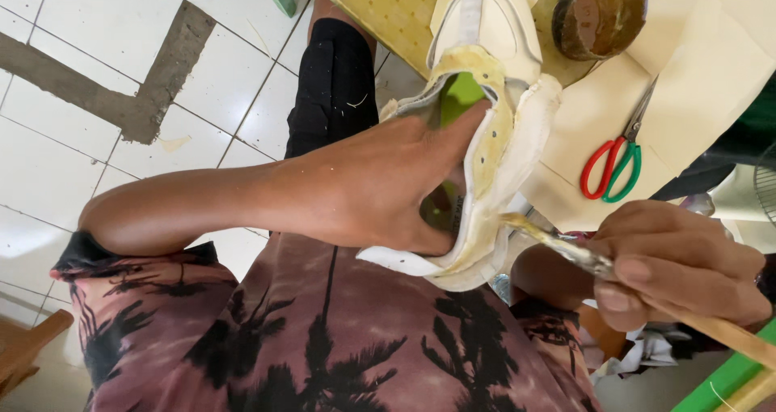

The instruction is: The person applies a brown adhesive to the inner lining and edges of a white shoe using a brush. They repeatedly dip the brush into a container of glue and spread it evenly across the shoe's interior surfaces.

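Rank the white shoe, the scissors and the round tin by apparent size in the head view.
1. white shoe, clearly largest.
2 and 3. scissors and round tin: look similar, and the tin is cut off, so unranked.

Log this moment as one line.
left hand: inside white shoe | right hand: brush at its edge | scissors: on board

One head-worn view, looking steeply down and close in.

The camera sits above the person's own chest and looks down past a patterned shirt (323,339) to the white shoe (485,121), which fills the middle at close range. Left of the shoe lies tiled floor (97,137); right of it, a paper-covered tabletop (711,72) with scissors (618,157).
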